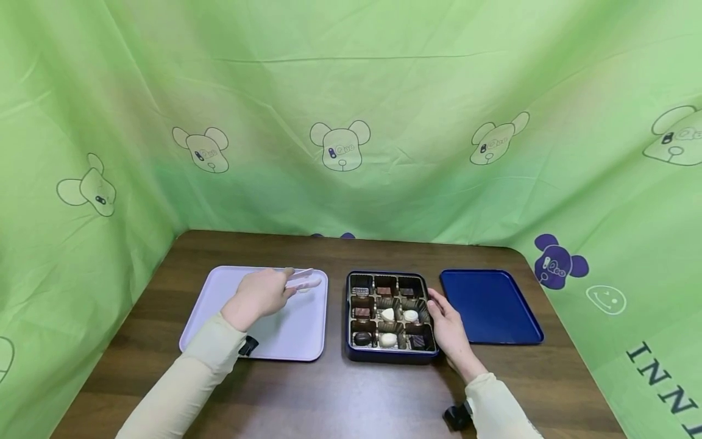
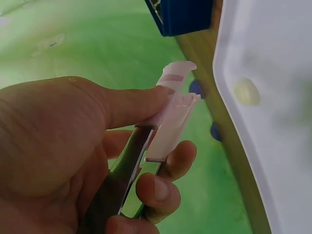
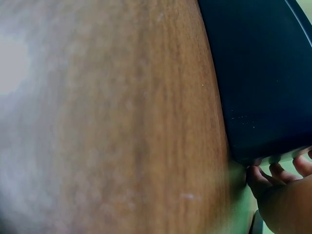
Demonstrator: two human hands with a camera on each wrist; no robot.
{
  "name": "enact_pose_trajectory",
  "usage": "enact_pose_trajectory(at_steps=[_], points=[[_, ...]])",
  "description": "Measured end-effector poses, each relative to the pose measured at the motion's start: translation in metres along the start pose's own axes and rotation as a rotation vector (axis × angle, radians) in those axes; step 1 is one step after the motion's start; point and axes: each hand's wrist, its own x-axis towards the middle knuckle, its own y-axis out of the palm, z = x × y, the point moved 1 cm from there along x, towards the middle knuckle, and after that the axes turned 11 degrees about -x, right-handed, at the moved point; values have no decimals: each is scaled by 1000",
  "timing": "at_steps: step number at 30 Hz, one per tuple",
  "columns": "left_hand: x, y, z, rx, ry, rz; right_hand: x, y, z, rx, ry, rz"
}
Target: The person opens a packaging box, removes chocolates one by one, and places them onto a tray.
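Observation:
My left hand (image 1: 260,294) grips a pair of tongs (image 2: 168,119) with metal arms and pale pink tips, thumb on one arm and fingers along the other. The tips are over the pale lavender tray (image 1: 285,341). On that tray, below the tips, lies a small whitish chocolate (image 2: 246,91). To the right stands a dark blue box (image 1: 392,355) with a divided insert, several chocolates in its compartments: dark, brown and white ones, such as a white chocolate (image 1: 387,340) in the front row. My right hand (image 1: 451,326) rests against the box's right side, fingertips touching its wall.
A flat dark blue lid (image 1: 488,305) lies on the wooden table (image 1: 329,396) right of the box. Behind and beside the table hangs a green curtain (image 1: 406,201) printed with bear heads. Each wrist wears a small black camera.

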Motion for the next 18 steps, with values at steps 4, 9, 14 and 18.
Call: enact_pose_trajectory(at_steps=[4, 9, 14, 18], points=[[4, -5, -9, 24, 39, 1, 0, 0, 0, 4, 1, 1], [11, -11, -23, 49, 86, -8, 1, 0, -2, 2, -2, 0], [21, -16, -41, 57, 126, -26, 2, 0, -3, -4, -11, 1], [29, -17, -54, 72, 145, -17, 1, 0, -3, -5, -18, -5]])
